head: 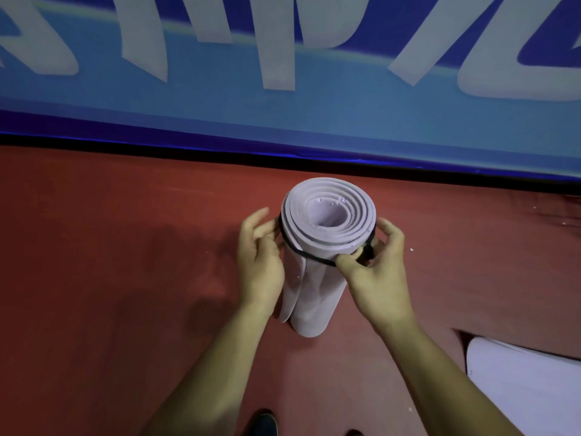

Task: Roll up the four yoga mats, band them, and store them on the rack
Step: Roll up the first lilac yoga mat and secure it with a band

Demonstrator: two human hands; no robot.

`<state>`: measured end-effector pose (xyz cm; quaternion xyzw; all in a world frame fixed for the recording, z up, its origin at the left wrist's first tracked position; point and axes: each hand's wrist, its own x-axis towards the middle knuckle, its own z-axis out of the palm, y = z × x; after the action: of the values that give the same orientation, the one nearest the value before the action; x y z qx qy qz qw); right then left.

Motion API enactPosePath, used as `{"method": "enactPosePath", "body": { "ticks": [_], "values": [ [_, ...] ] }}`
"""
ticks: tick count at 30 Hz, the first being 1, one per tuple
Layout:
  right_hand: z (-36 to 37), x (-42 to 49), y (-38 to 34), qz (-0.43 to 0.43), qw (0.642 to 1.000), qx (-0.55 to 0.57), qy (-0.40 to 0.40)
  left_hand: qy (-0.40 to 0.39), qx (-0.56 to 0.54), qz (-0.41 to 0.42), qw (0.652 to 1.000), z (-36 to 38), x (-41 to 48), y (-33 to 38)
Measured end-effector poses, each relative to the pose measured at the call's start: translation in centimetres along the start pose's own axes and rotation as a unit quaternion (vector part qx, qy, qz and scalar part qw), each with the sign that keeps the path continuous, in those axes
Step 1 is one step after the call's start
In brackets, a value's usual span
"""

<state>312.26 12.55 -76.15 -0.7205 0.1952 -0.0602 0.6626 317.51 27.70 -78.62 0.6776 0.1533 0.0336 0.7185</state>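
Forearms [220, 372] outstretched, left hand [259, 262] and right hand [374, 272] stretch the black band [301, 251] round the upright rolled mat [314, 287], each grip pinching it; a slip could snap it off, loosening the roll.

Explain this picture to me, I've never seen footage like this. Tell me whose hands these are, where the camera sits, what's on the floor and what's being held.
There is no machine here: a person works with bare hands. The single picture comes from a wide-angle camera worn on the person's head, looking forward and down, so the arms reach in from the bottom edge.

A pale purple mat, rolled up, stands on end on the red floor. A thin black band is looped round the roll near its top. The right hand pinches the band at the front, and the left hand hooks it on the other side.

Behind the roll hangs a blue banner with large pale letters. At lower right lies a pale sheet, perhaps another mat. A dark shoe shows at the bottom. No rack is in view.
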Motion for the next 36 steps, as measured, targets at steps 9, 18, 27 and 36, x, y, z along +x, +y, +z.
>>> {"method": "enactPosePath", "body": {
  "ticks": [9, 18, 27, 36],
  "values": [
    [-0.8, -2.8, 1.8, 0.007, 0.988, -0.144, -0.047, -0.072, 0.178, 0.149, 0.97, -0.1, -1.8, -0.3],
    [-2.4, -0.5, 2.9, -0.041, 0.993, -0.052, -0.095, -0.134, 0.246, 0.227, 0.933, -0.2, -2.3, -2.4],
    [-3.5, -0.4, 4.1, -0.082, 0.984, -0.009, -0.156, -0.264, 0.291, 0.19, 0.899, -2.7, 0.3, -3.2],
    [-3.0, -0.7, 6.4, -0.078, 0.988, -0.063, -0.118, -0.247, 0.252, 0.208, 0.912, -2.5, -0.8, -5.6]
  ]
}}
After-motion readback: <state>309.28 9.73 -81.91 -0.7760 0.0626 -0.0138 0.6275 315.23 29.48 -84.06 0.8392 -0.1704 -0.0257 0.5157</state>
